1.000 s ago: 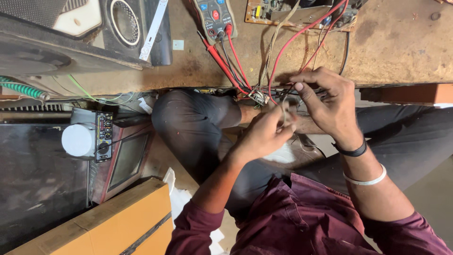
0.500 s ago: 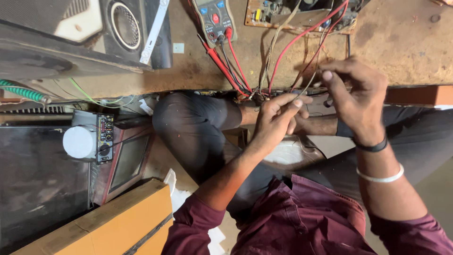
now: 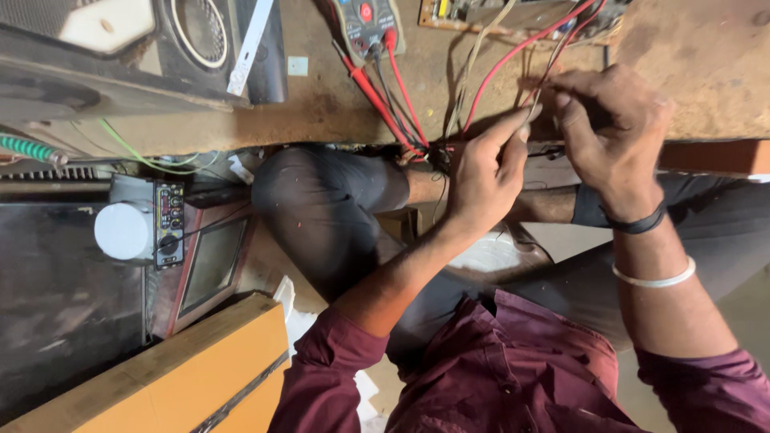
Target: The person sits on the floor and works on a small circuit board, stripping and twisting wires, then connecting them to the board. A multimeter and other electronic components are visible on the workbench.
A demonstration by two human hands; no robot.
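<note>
Both hands have risen from the lap to the wooden workbench [image 3: 706, 88]. The left hand [image 3: 485, 172] and right hand [image 3: 613, 120] pinch thin red wires [image 3: 513, 60] between closed fingertips [image 3: 533, 112], just below the circuit board [image 3: 481, 16].

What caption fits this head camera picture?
Two hands, left hand and right hand, pinch thin wires over a worn workbench.

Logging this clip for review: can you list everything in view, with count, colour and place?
wires: several, red and pale, across the bench top to the hands
multimeter: one, dark with red dial, top centre
circuit board: one, top edge, partly cut off
workbench: one, worn brown, upper frame
speaker: one, black, top left
small panel unit: one, black, left, below the bench
wooden box: one, orange-brown, bottom left
left hand: pinching a wire
right hand: fingering the wires, black and white wristbands
</note>
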